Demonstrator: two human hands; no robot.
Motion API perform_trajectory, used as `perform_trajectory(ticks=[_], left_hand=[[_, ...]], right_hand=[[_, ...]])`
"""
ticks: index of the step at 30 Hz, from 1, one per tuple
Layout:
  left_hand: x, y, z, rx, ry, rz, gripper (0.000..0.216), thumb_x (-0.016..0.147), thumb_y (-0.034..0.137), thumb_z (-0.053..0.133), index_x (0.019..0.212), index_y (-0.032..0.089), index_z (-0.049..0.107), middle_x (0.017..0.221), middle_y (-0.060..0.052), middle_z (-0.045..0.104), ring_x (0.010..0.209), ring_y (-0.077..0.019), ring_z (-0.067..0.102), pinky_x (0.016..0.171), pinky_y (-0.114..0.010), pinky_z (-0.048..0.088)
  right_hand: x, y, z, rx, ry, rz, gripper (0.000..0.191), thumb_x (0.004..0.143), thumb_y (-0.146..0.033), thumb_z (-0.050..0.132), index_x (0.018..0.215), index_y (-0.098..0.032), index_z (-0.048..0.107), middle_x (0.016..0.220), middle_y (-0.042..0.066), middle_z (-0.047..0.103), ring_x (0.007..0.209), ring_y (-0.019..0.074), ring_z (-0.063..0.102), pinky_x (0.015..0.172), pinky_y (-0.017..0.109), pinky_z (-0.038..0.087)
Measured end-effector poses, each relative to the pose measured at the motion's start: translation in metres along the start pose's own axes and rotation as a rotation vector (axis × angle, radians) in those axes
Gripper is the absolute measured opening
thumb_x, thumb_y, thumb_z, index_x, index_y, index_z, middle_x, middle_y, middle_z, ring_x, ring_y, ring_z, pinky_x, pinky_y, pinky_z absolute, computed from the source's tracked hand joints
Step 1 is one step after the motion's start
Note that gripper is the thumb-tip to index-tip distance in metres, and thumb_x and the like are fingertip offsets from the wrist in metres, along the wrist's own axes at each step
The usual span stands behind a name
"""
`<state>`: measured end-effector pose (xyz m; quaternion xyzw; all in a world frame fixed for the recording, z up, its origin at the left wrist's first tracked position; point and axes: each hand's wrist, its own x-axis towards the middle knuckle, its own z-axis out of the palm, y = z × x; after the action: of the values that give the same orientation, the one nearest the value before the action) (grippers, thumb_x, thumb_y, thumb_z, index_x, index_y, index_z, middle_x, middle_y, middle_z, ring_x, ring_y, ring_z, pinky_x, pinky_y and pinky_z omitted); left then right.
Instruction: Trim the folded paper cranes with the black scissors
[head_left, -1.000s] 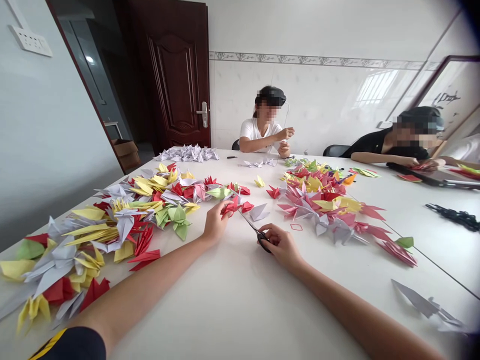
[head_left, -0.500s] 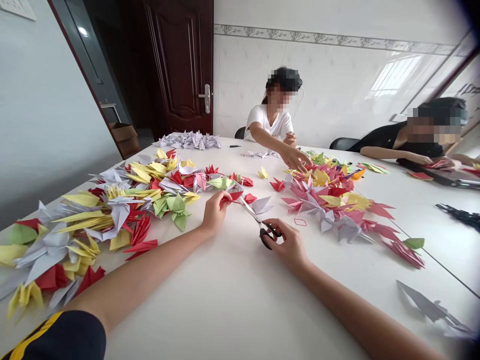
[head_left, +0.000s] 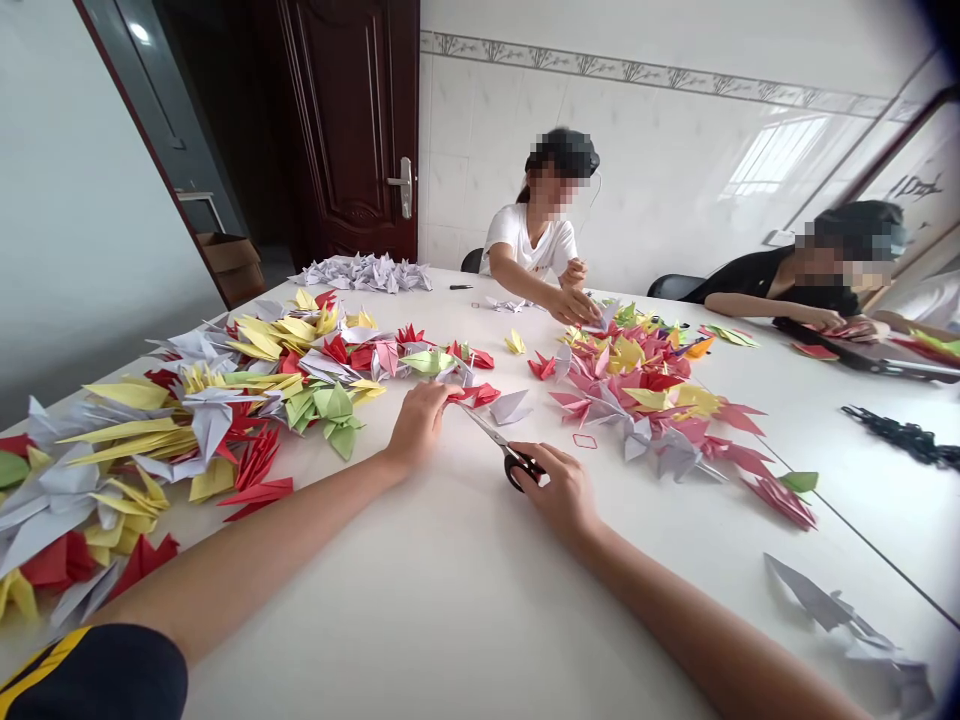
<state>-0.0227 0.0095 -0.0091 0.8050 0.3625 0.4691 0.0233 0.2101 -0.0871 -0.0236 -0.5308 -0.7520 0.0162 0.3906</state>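
Note:
My right hand [head_left: 562, 490] is closed around the black handles of a pair of scissors [head_left: 491, 432], whose blades point up and left and look nearly shut. The tips reach my left hand [head_left: 420, 425], its fingers pinched on a red folded paper piece [head_left: 461, 398] that they mostly hide. Just beyond lie another red paper piece [head_left: 484, 394] and a white one [head_left: 511, 408]. A large heap of folded paper pieces [head_left: 157, 445] in yellow, white, red and green spreads beside my left forearm.
A second heap of coloured paper pieces [head_left: 645, 375] lies to the right, where a co-worker's hand [head_left: 574, 305] reaches in. White paper pieces [head_left: 364, 272] are piled at the far left. At the right are a black tangled thing [head_left: 900, 437] and another co-worker [head_left: 780, 285].
The scissor blades have drawn together at the red piece, and my left fingers now cover more of it. The co-worker's hand has pulled back slightly, with a white paper piece by it. The view has shifted slightly.

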Motion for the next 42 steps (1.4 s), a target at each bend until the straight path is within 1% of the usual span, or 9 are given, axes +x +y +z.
perform_trajectory(ticks=[4,8,12,16,21,25,31,37,42], left_hand=[[0.000,0.001,-0.002,-0.005,0.028,0.016,0.044,0.089,0.000,0.039,0.124,0.023,0.055,0.099,-0.005,0.066,0.094,-0.0226,0.058,0.088,-0.035,0.045],[-0.001,0.002,-0.001,-0.056,0.016,-0.014,0.047,0.086,-0.002,0.041,0.124,0.023,0.055,0.097,-0.004,0.067,0.093,-0.0216,0.058,0.088,-0.035,0.046],[0.000,-0.001,0.000,-0.205,0.078,-0.197,0.039,0.087,0.003,0.046,0.120,0.021,0.055,0.100,-0.006,0.068,0.091,-0.0199,0.062,0.080,-0.031,0.048],[0.003,-0.009,0.002,-0.317,0.165,-0.397,0.035,0.083,0.011,0.055,0.117,0.020,0.055,0.094,-0.005,0.069,0.081,-0.0186,0.064,0.073,-0.029,0.048],[0.007,-0.014,0.004,-0.602,0.140,-0.550,0.038,0.076,0.024,0.066,0.112,0.019,0.060,0.094,-0.005,0.069,0.086,-0.0215,0.066,0.077,-0.032,0.051],[0.009,-0.013,0.004,-0.780,0.097,-0.638,0.035,0.069,0.033,0.072,0.099,0.016,0.064,0.093,-0.007,0.070,0.087,-0.0231,0.066,0.079,-0.033,0.052],[0.009,-0.007,0.002,-0.847,-0.049,-0.622,0.035,0.066,0.032,0.075,0.095,0.015,0.066,0.088,-0.007,0.071,0.082,-0.0225,0.067,0.076,-0.034,0.053],[0.008,-0.008,0.006,-0.848,-0.087,-0.633,0.041,0.068,0.032,0.072,0.105,0.014,0.071,0.094,-0.009,0.073,0.089,-0.0255,0.069,0.083,-0.039,0.054],[0.009,-0.010,0.006,-0.853,-0.106,-0.645,0.045,0.074,0.041,0.070,0.109,0.014,0.071,0.097,-0.010,0.072,0.084,-0.0241,0.068,0.075,-0.035,0.054]], right_hand=[[0.001,-0.002,-0.001,-0.019,0.035,0.020,0.026,0.084,-0.023,0.061,0.108,-0.025,0.069,0.084,0.000,0.072,0.063,0.0145,0.063,0.069,0.029,0.045],[0.003,-0.003,-0.001,-0.001,-0.041,0.070,0.024,0.082,-0.022,0.061,0.105,-0.026,0.069,0.085,0.000,0.072,0.065,0.0152,0.062,0.072,0.030,0.044],[0.005,-0.003,-0.002,0.111,0.000,0.165,0.024,0.080,-0.023,0.062,0.103,-0.027,0.068,0.083,-0.001,0.070,0.067,0.0154,0.059,0.072,0.030,0.044],[0.007,-0.002,-0.003,0.235,0.025,0.258,0.024,0.079,-0.028,0.065,0.102,-0.026,0.068,0.078,-0.001,0.067,0.069,0.0154,0.056,0.071,0.029,0.045],[0.012,-0.002,-0.005,0.380,-0.052,0.373,0.026,0.077,-0.031,0.066,0.102,-0.024,0.069,0.080,0.001,0.066,0.070,0.0156,0.057,0.068,0.028,0.046],[0.013,-0.001,-0.005,0.514,-0.112,0.417,0.030,0.076,-0.030,0.067,0.105,-0.023,0.067,0.078,0.002,0.067,0.073,0.0172,0.061,0.066,0.028,0.047],[0.013,0.005,0.000,0.606,-0.154,0.445,0.030,0.076,-0.031,0.067,0.104,-0.022,0.067,0.078,0.002,0.069,0.070,0.0176,0.062,0.064,0.029,0.047],[0.012,0.009,0.000,0.583,-0.194,0.420,0.028,0.076,-0.030,0.068,0.102,-0.022,0.069,0.074,0.000,0.068,0.065,0.0161,0.061,0.061,0.028,0.046],[0.013,0.009,0.001,0.600,-0.205,0.398,0.027,0.075,-0.028,0.068,0.101,-0.022,0.069,0.073,-0.001,0.066,0.065,0.0150,0.060,0.060,0.027,0.045]])
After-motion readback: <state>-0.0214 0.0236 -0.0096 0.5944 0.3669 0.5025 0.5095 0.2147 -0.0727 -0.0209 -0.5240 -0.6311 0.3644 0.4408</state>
